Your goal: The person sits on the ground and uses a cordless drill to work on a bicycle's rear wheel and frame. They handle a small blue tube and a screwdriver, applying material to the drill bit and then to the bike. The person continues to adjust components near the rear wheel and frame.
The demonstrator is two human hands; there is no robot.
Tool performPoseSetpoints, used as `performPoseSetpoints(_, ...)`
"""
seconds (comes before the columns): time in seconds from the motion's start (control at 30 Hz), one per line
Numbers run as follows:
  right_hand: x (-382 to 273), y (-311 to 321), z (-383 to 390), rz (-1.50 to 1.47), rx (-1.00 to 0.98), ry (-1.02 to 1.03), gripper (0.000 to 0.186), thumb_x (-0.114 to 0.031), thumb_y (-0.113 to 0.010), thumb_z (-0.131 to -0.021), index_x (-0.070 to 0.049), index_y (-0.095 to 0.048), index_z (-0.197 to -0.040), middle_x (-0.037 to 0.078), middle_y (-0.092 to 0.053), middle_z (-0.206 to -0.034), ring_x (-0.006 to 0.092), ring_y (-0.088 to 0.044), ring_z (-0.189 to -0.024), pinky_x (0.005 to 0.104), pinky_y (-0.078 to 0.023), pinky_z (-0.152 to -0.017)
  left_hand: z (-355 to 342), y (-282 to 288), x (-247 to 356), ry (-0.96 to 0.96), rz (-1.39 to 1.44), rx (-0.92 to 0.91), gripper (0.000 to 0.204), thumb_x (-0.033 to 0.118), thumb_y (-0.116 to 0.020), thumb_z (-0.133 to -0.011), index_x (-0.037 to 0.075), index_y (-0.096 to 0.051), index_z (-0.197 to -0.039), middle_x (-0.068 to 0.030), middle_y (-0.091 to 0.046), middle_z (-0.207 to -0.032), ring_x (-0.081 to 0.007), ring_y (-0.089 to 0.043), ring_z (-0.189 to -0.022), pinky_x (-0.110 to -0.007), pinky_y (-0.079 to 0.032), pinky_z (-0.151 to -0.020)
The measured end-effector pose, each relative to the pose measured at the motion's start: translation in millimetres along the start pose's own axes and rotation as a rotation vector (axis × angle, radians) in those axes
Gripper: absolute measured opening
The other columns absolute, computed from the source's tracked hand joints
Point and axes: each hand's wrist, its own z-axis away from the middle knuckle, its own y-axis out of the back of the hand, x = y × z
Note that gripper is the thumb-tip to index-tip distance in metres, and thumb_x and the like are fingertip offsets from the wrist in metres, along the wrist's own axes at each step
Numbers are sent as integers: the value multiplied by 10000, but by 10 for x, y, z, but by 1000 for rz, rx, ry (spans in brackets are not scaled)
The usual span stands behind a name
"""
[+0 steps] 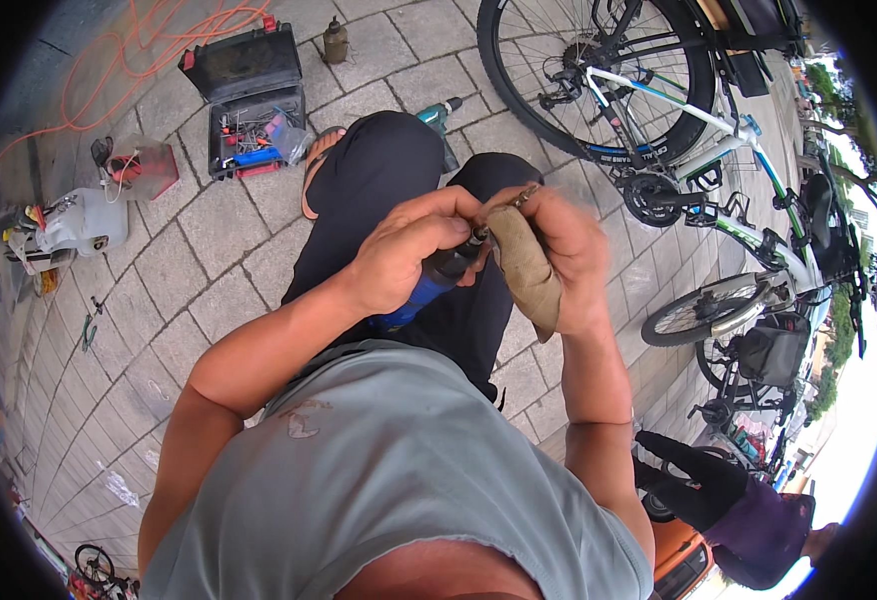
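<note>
My left hand point(409, 250) is closed around a black and blue cylindrical power tool point(447, 268), its thumb near the small metal tip. My right hand point(574, 250) is closed on a folded khaki cloth point(521, 262), with a small metal piece point(525, 197), too small to make out, showing above it at the fingertips. The two hands meet over my lap, where the tool's tip touches or nearly touches the cloth's upper end. The lower part of the tool is partly hidden behind my left hand.
An open toolbox point(249, 95), orange hose point(119, 50), small bottle point(336, 45), teal drill point(439, 120), translucent jug point(89, 220) and pliers point(89, 330) lie around me on pavers. Bicycles point(694, 130) stand to my right; another person point(749, 520) is at lower right.
</note>
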Motion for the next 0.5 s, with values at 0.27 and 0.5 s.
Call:
performPoseSetpoints(0.27, -84, 33, 14, 57, 31, 19, 23, 27, -649, -982, 49, -650, -985, 104, -695, -907, 144, -737, -671, 270, -532, -563, -29, -69, -4, -69, -5, -13, 229, 122, -490, -1022, -5, -620, -1161, -79, -654, -947, -135, -624, -824, -301, -518, -770)
performPoseSetpoints(0.5, -8, 11, 56, 70, 1, 3, 36, 19, -642, -989, 48, -644, -969, 98, -690, -899, 151, -743, -679, 264, -531, -556, -17, -10, -87, -32, -46, 0, 199, 71, -470, -1008, -19, -606, -1121, -83, -648, -900, -137, -622, -773, -312, -529, -757)
